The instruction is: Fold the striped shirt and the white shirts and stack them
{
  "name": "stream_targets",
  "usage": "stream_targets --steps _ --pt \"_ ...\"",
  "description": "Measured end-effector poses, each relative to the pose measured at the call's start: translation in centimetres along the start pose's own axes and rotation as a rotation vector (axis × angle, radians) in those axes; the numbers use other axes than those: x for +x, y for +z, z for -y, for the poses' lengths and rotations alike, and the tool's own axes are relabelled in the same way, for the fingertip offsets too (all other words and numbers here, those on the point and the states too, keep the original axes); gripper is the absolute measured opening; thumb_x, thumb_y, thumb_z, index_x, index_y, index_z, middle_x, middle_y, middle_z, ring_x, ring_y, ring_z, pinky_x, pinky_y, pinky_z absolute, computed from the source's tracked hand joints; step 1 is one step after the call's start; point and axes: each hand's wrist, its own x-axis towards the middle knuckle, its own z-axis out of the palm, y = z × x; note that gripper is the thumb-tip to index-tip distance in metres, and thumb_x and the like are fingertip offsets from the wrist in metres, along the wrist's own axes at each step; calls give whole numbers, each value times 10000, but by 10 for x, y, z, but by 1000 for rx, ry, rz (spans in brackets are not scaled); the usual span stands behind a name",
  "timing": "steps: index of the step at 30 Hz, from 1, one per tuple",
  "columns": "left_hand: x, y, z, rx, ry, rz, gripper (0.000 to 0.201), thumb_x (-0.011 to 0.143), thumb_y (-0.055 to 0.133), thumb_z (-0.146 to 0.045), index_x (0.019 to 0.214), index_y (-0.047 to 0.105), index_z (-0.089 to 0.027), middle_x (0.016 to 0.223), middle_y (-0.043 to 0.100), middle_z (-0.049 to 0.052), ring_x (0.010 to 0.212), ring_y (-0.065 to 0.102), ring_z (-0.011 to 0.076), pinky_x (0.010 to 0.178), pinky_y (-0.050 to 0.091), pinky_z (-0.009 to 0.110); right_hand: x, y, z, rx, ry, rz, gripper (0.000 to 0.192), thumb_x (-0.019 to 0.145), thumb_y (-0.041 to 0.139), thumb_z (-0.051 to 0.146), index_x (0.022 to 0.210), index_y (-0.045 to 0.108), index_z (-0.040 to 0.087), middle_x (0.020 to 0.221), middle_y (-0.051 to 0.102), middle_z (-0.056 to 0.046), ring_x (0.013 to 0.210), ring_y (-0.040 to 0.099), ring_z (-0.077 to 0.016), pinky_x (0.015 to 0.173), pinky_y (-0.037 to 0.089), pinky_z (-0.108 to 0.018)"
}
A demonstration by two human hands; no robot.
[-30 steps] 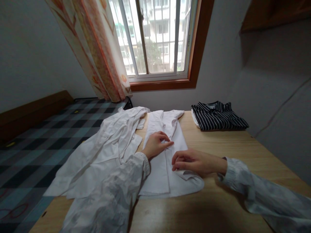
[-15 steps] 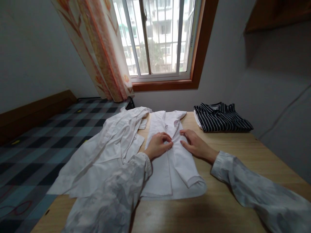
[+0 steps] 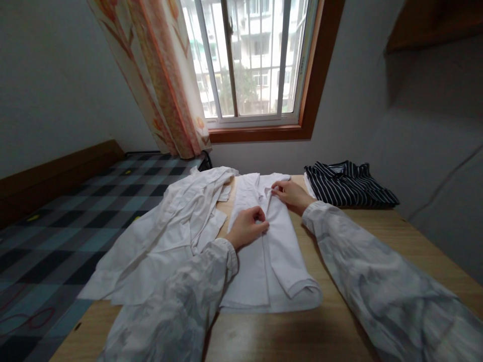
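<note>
A: Where does the white shirt (image 3: 269,246) lie, and what do the hands do?

B: It lies folded into a narrow strip at the centre of the frame, on the wooden table (image 3: 377,236), collar toward the window (image 3: 249,60). The left hand (image 3: 247,227) rests curled on its middle, fingertips pinching a fold. The right hand (image 3: 290,192) pinches cloth near the collar, upper centre.

A: How would the shirt handle?

B: Judged light, thin and limp; it likely creases and slides easily. Hems, collar and folded edges offer the best hold.

A: What is unclear?

B: The sleeves of the person hide the shirt's lower left part. A second white garment (image 3: 166,236) spreads at left, its shape hard to read. A striped shirt (image 3: 350,183) sits folded at upper right, over something white, barely visible.
</note>
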Motion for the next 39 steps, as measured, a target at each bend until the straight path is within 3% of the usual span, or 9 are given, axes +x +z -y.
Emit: stream_targets --steps 4,9,13,19,23,27,31,34,39 --pt "-1 1 1 -35 11 -7 170 773 700 -155 935 696 -206 745 698 -44 689 611 135 670 431 253 19 10 1 86 -1 2 241 1075 636 291 1149 812 144 1004 821 -104 828 677 -195 808 499 -294" --pt "-2 0 -3 43 11 0 89 854 636 -192 806 710 -204 662 636 -39 642 555 137 635 387 273 21 25 10 136 -60 -62 239 1058 588 234 1153 772 115 1126 811 -152 968 711 -227 932 548 -327" --pt "-3 0 -4 92 -3 -9 99 872 650 -195 872 749 -205 704 705 -23 650 600 144 647 411 275 1 33 14 96 -150 -70 405 1030 621 276 1389 704 108 1382 763 -199 1237 722 -303 1126 549 -422" --pt "0 -3 3 10 -26 60 176 883 789 -339 991 731 -213 768 775 -16 645 642 146 644 448 265 -36 38 15 -69 -193 77 682 1086 579 390 1709 499 125 1808 424 -226 1687 404 -364 1385 315 -549" --pt "4 -6 10 -65 -29 138 193 890 788 -374 943 711 -206 761 750 -7 673 654 150 643 463 263 -54 35 19 -90 -132 143 731 1125 542 490 1766 426 159 1834 381 -207 1715 351 -376 1400 264 -603" --pt "4 -9 12 -55 6 104 127 913 720 -317 969 693 -206 769 699 -23 687 606 140 640 432 260 -86 27 34 -47 -155 131 722 1142 519 523 1751 443 143 1823 396 -226 1713 355 -371 1396 272 -610" --pt "3 -11 10 -42 11 78 124 895 695 -281 996 696 -209 740 646 -43 665 556 136 623 403 260 -134 9 59 26 -247 69 617 1113 614 517 1646 578 207 1714 559 -203 1598 511 -374 1360 332 -638" --pt "4 -17 8 -20 24 165 149 856 737 -285 983 722 -207 747 660 -38 666 565 137 630 419 261 -166 -4 75 70 -316 72 566 1038 754 512 1535 672 253 1611 650 -173 1496 594 -376 1336 361 -649" --pt "12 -40 9 69 71 268 179 866 733 -322 1011 756 -221 790 688 -14 705 602 163 651 455 269 -190 -7 84 84 -357 176 741 992 818 606 1634 600 308 1744 538 -158 1622 479 -391 1370 275 -672"
